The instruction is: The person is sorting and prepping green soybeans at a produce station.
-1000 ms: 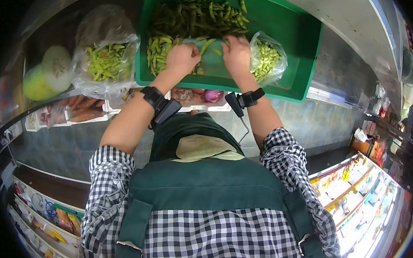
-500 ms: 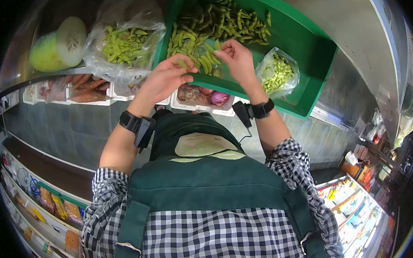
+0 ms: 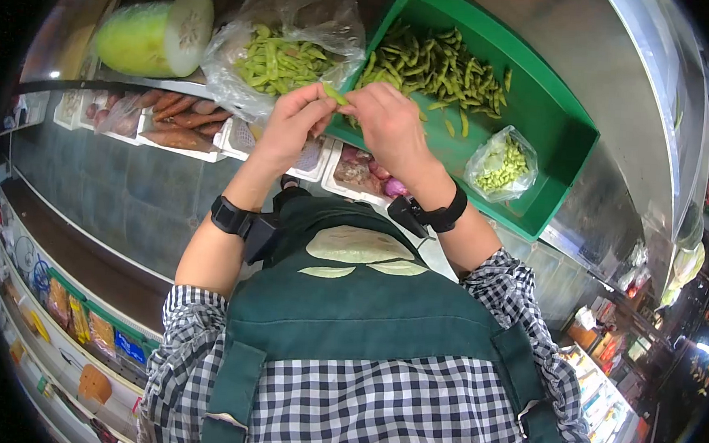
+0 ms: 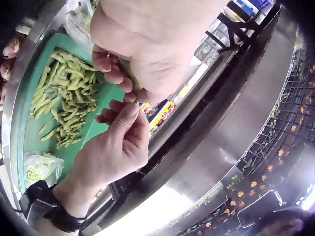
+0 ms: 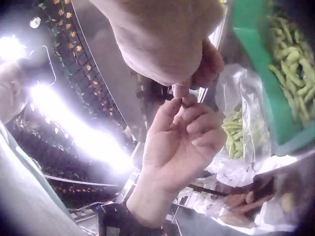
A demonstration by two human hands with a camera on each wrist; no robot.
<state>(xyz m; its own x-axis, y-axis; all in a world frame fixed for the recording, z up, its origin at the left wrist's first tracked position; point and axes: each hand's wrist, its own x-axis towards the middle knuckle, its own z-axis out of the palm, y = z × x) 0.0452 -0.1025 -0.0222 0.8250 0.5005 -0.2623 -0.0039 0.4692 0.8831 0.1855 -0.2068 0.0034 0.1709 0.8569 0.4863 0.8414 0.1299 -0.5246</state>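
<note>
In the head view a green pod (image 3: 334,95) is pinched between the left hand (image 3: 291,124) and the right hand (image 3: 392,130), fingertips meeting over the near left edge of the green bin (image 3: 564,173). The left wrist view shows the pod (image 4: 129,71) partly hidden in the left hand (image 4: 147,44), the right hand's (image 4: 113,147) thumb and finger at its end. Many pods (image 3: 445,69) lie in the bin, beside a clear bag of shelled beans (image 3: 500,165). Left of the bin, an open plastic bag (image 3: 346,30) holds lighter green pods (image 3: 279,61).
A cut winter melon (image 3: 142,38) lies at the far left. White trays below the counter hold carrot-like roots (image 3: 186,120) and purple onions (image 3: 395,188). Packed shelves (image 3: 88,327) stand at the lower left, and a metal panel (image 3: 646,93) rises on the right.
Both hands have moved left, out from over the bin's middle, and come together on one pod. The head view has shifted, so the bin appears farther right and more tilted.
</note>
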